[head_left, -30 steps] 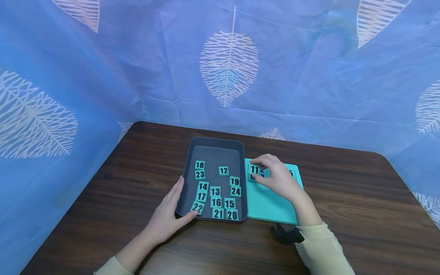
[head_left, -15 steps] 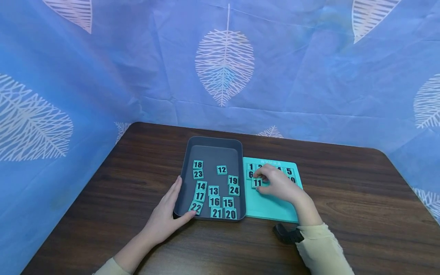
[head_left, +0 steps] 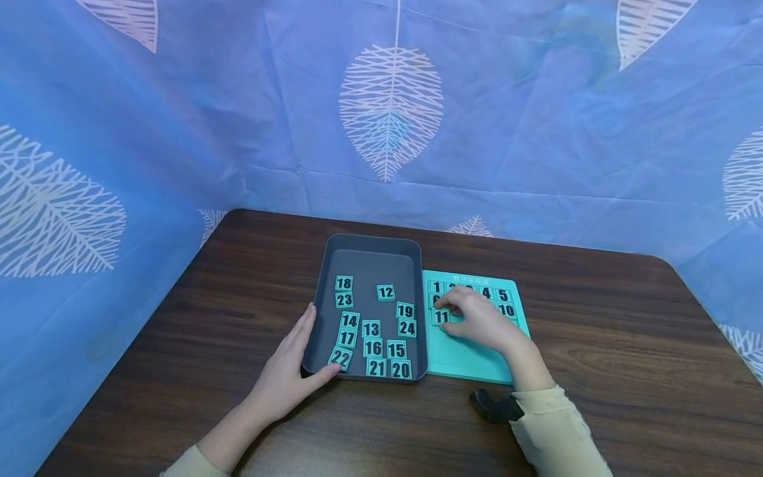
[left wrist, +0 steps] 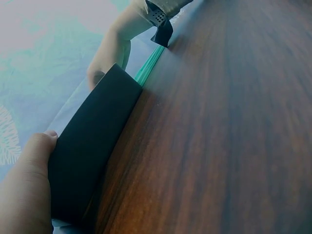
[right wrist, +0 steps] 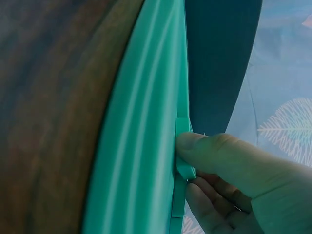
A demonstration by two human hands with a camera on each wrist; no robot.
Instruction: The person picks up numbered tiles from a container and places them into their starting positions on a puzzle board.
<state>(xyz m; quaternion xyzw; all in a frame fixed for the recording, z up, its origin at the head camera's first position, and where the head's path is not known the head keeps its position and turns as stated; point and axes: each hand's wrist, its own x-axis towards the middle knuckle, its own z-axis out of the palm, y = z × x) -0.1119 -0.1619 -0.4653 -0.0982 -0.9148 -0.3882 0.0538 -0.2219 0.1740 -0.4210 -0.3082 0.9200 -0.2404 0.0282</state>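
My right hand (head_left: 481,319) pinches the tile marked 11 (head_left: 441,317) between thumb and fingers. That tile is at the left side of the turquoise number board (head_left: 471,358), just below the row starting with 6. In the right wrist view the thumb (right wrist: 192,146) presses on the turquoise tile (right wrist: 182,126) at the board's face. My left hand (head_left: 287,371) rests against the near left corner of the dark grey tray (head_left: 372,244), its fingers straight along the left wall and its thumb on the near rim. The right hand hides part of the board's tile rows.
Several loose number tiles lie in the tray, among them 12 (head_left: 385,293), 18 (head_left: 344,283) and 22 (head_left: 340,358). The board stands against the tray's right side on a dark wooden table (head_left: 620,344). Blue leaf-patterned cloth (head_left: 507,119) hangs behind and to the left.
My right hand has brought tile 11 toward me, from over the upper rows to below them, then slightly left. The left hand stays on the tray.
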